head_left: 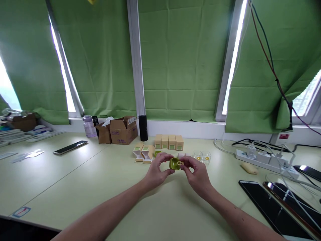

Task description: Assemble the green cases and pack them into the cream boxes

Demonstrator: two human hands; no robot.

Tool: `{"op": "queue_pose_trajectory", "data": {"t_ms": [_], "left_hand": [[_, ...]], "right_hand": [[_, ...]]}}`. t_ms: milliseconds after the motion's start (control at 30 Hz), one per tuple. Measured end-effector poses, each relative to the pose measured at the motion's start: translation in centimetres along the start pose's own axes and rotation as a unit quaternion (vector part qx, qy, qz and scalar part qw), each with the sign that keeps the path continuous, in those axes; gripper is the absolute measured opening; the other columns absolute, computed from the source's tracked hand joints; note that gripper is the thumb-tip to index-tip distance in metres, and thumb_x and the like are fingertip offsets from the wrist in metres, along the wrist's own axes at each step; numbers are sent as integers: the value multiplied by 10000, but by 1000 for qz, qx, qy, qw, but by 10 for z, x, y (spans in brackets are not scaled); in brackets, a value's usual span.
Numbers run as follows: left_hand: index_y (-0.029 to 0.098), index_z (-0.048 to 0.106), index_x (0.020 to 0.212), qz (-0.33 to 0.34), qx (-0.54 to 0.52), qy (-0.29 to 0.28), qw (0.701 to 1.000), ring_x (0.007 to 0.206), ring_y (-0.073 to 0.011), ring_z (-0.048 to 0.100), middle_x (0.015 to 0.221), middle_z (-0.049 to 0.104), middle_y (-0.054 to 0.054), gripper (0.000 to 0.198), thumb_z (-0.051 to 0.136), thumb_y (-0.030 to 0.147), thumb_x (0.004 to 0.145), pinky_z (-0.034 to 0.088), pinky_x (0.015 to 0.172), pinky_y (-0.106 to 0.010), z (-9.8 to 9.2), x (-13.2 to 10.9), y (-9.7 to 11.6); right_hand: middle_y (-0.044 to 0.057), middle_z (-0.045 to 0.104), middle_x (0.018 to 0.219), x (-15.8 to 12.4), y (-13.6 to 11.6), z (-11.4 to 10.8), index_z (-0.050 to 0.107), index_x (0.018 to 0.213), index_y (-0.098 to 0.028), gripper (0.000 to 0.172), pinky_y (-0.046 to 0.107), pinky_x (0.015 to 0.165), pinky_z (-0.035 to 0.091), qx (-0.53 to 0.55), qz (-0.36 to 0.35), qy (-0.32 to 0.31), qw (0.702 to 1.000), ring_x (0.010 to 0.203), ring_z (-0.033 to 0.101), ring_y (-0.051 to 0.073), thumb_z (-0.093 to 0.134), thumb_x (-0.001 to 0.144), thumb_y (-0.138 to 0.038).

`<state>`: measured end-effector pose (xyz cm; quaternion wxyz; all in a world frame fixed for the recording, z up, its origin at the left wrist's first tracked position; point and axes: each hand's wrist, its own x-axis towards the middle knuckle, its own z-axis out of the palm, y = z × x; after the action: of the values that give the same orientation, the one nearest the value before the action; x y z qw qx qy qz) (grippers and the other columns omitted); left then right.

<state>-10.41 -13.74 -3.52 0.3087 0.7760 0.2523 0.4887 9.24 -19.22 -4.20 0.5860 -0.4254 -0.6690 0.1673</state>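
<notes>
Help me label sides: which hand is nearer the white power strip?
Right. The right hand, holding a small pale piece at the green case, is left of the power strip; the left hand, gripping the case, is farther left.

The left hand (pixel 157 172) has a little case (pixel 172 164), and the right hand (pixel 197 172) has a small piece (pixel 180 163) at the case's right side. Behind the hands, four small boxes (pixel 165 142) stand in a row on the table (pixel 160 214). Two open boxes (pixel 147 151) lie left of that row, a bit nearer. Two cups (pixel 206 156) stand behind the right hand. At the back left, a bottle (pixel 89 127), a big box (pixel 121 134) and a flask (pixel 143 128) stand from left to right, and a phone (pixel 70 147) lies nearer. On the right, a tablet (pixel 267 206) lies before a power strip (pixel 269 163). Curtains (pixel 185 60) hang behind the table
</notes>
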Motion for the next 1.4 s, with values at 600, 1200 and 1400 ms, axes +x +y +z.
{"op": "queue_pose_trajectory", "data": {"t_ms": [600,1200,1400], "left_hand": [[241,717,1179,75,53,-10,996,1232,-303,560,1209,635,-107,474,844,105,743,476,1092,-497,3,-6,7],[250,741,1177,89,59,-11,994,1221,-308,570,1206,634,-118,440,871,187,762,490,1078,-508,2,-6,6],[245,741,1177,86,63,-23,994,1203,-304,583,1192,636,-116,433,871,200,767,501,1063,-497,2,-6,6]], "right_hand": [[83,635,874,-2,-6,1,702,971,-176,166,335,676,445,-301,-275,48,912,824,577,223,548,973,-115],[60,606,767,0,-1,2,662,900,-187,210,351,667,370,-339,-300,26,892,744,486,214,489,987,-107],[47,609,724,0,-1,2,644,829,-197,245,352,648,351,-339,-308,21,889,719,475,206,485,988,-100]]}}
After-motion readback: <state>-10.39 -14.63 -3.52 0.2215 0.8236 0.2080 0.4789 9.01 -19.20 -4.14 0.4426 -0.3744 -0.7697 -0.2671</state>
